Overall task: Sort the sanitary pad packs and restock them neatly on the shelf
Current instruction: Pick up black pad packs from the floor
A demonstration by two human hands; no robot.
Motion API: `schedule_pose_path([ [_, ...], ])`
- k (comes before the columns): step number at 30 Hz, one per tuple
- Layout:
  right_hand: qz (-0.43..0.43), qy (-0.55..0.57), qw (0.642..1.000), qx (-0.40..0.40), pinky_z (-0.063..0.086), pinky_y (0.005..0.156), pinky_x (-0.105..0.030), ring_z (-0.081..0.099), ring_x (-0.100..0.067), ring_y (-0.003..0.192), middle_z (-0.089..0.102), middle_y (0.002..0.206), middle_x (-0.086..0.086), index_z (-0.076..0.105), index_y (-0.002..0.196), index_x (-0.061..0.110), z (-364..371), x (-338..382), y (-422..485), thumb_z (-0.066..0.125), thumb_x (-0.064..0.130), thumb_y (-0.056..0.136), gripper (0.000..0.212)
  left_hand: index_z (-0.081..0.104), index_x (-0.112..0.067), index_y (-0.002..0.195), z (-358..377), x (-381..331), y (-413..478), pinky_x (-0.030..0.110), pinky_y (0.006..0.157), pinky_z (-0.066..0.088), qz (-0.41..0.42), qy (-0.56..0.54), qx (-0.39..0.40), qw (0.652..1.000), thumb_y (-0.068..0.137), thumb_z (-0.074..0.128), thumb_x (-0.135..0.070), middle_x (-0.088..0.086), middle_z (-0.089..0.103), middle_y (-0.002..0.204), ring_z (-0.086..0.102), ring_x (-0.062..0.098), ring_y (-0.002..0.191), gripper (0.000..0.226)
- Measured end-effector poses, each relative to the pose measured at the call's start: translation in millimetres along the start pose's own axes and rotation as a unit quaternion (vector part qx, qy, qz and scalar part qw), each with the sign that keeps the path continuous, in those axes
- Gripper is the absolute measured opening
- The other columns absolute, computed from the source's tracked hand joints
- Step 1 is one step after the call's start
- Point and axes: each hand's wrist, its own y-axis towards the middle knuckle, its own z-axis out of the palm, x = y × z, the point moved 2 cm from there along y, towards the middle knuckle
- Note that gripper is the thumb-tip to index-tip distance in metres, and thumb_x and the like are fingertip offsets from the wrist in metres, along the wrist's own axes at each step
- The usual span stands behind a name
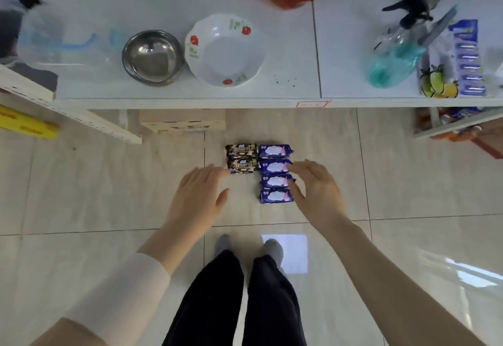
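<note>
Pale floor tiles [109, 182] lie under both hands. The left hand [200, 196] is spread, fingers straight and empty, its tips just beside the lower of two dark packs [241, 158]. The right hand [315, 190] is loose and empty too, fingers over the second of four blue packs [275, 174]; contact cannot be told. Both columns lie side by side on the floor. Beyond, a white shelf [299, 73] carries a steel bowl [152, 57], a flowered bowl [224, 50] and a spray bottle [394, 57].
</note>
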Motion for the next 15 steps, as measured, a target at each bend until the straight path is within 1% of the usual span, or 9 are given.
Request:
schedule_pose_path([
  [2,0.008,-0.002,1.0,0.022,0.053,0.077,-0.038,0.065,-0.031,0.091,0.068,0.098,-0.008,0.069,0.102,0.011,44.9,-17.3,4.8,0.043,0.03,0.082,0.038,0.048,-0.017,0.131,47.5,19.2,8.8,0.033,0.112,0.021,0.0,-0.025,0.006,1.0,0.094,0.05,-0.024,0.001,0.05,0.137,0.038,0.018,0.133,0.038],
  [4,0.018,-0.007,0.998,0.058,0.051,0.079,-0.037,0.064,-0.031,0.093,0.067,0.101,-0.009,0.069,0.104,0.011,99.2,-44.1,10.8,0.048,0.028,0.082,0.035,0.049,-0.017,0.131,103.7,39.5,26.1,0.032,0.11,0.024,0.006,-0.031,0.024,0.999,0.093,0.052,-0.024,-0.001,0.05,0.137,0.04,0.018,0.132,0.039],
  [6,0.037,-0.011,0.993,0.115,0.047,0.088,-0.038,0.059,-0.033,0.105,0.064,0.112,-0.011,0.066,0.114,0.012,158.9,-79.5,16.1,0.053,0.025,0.083,0.035,0.051,-0.016,0.129,166.9,61.9,47.2,0.035,0.108,0.029,0.008,-0.036,0.049,0.998,0.09,0.056,-0.022,0.001,0.052,0.135,0.044,0.02,0.129,0.039],
  [8,0.04,-0.022,0.987,0.155,0.039,0.098,-0.036,0.051,-0.031,0.117,0.058,0.125,-0.01,0.06,0.124,0.016,214.1,-116.5,31.1,0.055,0.024,0.089,0.036,0.055,-0.014,0.126,227.1,87.3,76.8,0.037,0.105,0.034,0.018,-0.028,0.037,0.999,0.086,0.062,-0.019,0.004,0.055,0.131,0.049,0.024,0.125,0.041],
  [9,0.037,-0.028,0.985,0.165,0.036,0.101,-0.035,0.048,-0.029,0.121,0.054,0.13,-0.008,0.057,0.127,0.018,238.1,-132.0,41.1,0.056,0.024,0.091,0.037,0.053,-0.014,0.127,253.7,99.9,90.3,0.037,0.105,0.034,0.02,-0.024,0.034,0.999,0.086,0.062,-0.019,0.005,0.054,0.133,0.048,0.024,0.126,0.042],
  [12,0.005,-0.042,0.987,0.152,0.034,0.103,-0.036,0.044,-0.029,0.124,0.051,0.133,-0.009,0.056,0.128,0.019,303.9,-170.9,81.3,0.054,0.023,0.092,0.036,0.045,-0.016,0.135,326.6,138.4,134.6,0.036,0.109,0.027,0.023,-0.015,0.023,0.999,0.09,0.057,-0.024,0.004,0.046,0.141,0.041,0.022,0.131,0.047],
  [14,-0.034,-0.066,0.984,0.162,0.035,0.103,-0.037,0.044,-0.03,0.124,0.05,0.135,-0.009,0.055,0.129,0.019,347.3,-192.0,109.6,0.053,0.025,0.093,0.036,0.046,-0.017,0.134,369.6,161.8,162.0,0.039,0.107,0.031,0.035,0.0,0.014,0.999,0.088,0.06,-0.025,0.006,0.049,0.138,0.046,0.025,0.126,0.048],
  [15,-0.059,-0.077,0.981,0.169,0.035,0.104,-0.038,0.045,-0.031,0.123,0.049,0.135,-0.01,0.056,0.128,0.019,368.3,-200.9,123.9,0.053,0.027,0.093,0.036,0.05,-0.016,0.131,388.5,173.5,174.6,0.042,0.103,0.035,0.047,0.009,0.005,0.999,0.085,0.064,-0.024,0.009,0.052,0.134,0.05,0.029,0.121,0.048],
])
